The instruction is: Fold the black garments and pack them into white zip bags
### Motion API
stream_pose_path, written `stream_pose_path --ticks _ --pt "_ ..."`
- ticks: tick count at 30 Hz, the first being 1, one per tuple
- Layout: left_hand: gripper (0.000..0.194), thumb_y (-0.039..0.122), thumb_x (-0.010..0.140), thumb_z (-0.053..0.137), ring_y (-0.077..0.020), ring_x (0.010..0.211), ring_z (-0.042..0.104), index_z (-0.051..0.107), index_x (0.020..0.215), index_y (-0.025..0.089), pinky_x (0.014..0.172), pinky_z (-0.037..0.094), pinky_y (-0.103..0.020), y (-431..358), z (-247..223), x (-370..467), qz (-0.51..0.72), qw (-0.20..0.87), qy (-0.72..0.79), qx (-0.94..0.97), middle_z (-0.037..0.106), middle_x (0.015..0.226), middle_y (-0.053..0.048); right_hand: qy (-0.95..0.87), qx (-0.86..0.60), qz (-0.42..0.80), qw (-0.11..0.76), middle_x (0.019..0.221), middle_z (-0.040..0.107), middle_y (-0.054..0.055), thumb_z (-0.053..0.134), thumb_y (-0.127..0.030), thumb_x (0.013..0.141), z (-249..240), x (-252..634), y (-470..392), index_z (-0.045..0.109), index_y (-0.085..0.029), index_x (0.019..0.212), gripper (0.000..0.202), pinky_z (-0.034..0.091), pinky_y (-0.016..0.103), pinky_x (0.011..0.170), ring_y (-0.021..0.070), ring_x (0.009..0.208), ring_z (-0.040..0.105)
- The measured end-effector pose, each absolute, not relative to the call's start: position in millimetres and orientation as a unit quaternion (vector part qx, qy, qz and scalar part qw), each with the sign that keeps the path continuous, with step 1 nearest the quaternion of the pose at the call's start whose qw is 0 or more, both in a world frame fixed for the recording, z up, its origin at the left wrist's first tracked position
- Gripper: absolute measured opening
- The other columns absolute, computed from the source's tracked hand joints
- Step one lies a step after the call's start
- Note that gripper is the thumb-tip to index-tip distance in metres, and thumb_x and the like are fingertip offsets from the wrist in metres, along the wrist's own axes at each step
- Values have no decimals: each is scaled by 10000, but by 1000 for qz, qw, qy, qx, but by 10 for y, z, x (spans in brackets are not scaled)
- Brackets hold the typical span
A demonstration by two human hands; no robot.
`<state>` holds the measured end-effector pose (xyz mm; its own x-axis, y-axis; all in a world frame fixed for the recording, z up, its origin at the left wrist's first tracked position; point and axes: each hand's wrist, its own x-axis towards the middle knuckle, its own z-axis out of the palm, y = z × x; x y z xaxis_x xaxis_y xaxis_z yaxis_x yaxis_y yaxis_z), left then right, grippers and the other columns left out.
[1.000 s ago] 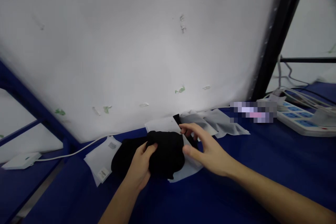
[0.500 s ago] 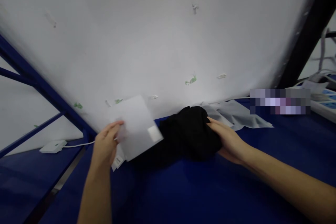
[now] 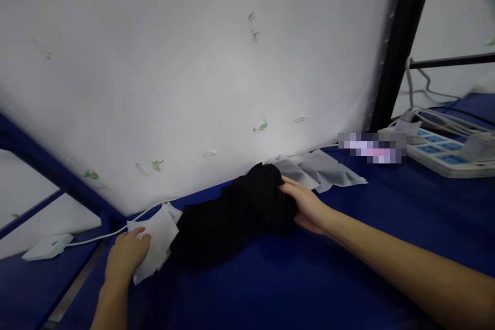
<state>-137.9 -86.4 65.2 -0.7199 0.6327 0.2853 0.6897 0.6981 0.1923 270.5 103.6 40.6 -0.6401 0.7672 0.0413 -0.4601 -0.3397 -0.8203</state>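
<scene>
A bunched black cloth [image 3: 235,216], which looks like a garment, lies on the blue tabletop against the wall. My right hand [image 3: 307,206] is closed on its right end, the fingers partly hidden in the folds. At the cloth's left end sits a small pile of white sheets [image 3: 157,237], fanned a little. My left hand [image 3: 129,252] rests at the left edge of these sheets, its fingers apart and slightly bent. Behind the cloth and my right hand, a translucent plastic bag [image 3: 325,167] lies flat and wrinkled.
A white power strip [image 3: 444,157] with blue sockets and several cables stands at the right. A blurred-out item [image 3: 371,148] lies beside it. On the left are a white box [image 3: 48,247] with a cord and a blue metal frame [image 3: 62,185]. The white wall [image 3: 193,62] rises behind.
My left hand has lowered the white sheet onto the pile left of the cloth and loosened its fingers. My right hand still grips the cloth. The view has shifted to the right.
</scene>
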Motion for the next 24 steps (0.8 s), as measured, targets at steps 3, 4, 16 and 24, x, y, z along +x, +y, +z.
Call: stream_pose_path --ticks 3,4,16,24 --pt "497 369 779 536 -455 1312 438 671 1200 141 1040 352 -583 -651 702 -888 -106 197 -897 -381 503 1399 -239 -425 -181 798 386 708 556 -29 641 -226 733 390 2705 1059 620 -220 873 142 349 273 598 140 653 479" --pt "477 368 814 518 -419 1325 439 669 1208 145 1078 337 -539 -559 704 -677 -108 203 -875 -427 503 1409 -220 -427 -182 797 387 714 562 -27 641 -228 735 383 2704 1067 623 -219 879 145 352 276 604 142 660 484" --pt "428 467 821 658 -382 1445 290 681 1228 337 1177 126 -586 -82 292 559 -262 -168 -663 -681 486 1493 -76 -462 -207 766 396 930 675 20 611 -194 727 347 2754 1210 625 -259 1088 367 460 310 666 202 840 608" --pt "429 379 829 670 -323 1369 414 660 1249 293 1173 218 -497 -157 540 730 -386 -202 -634 -639 516 1453 -75 -484 -168 778 364 1073 656 49 694 -197 730 336 2684 1076 615 -249 1102 384 490 381 852 220 946 627"
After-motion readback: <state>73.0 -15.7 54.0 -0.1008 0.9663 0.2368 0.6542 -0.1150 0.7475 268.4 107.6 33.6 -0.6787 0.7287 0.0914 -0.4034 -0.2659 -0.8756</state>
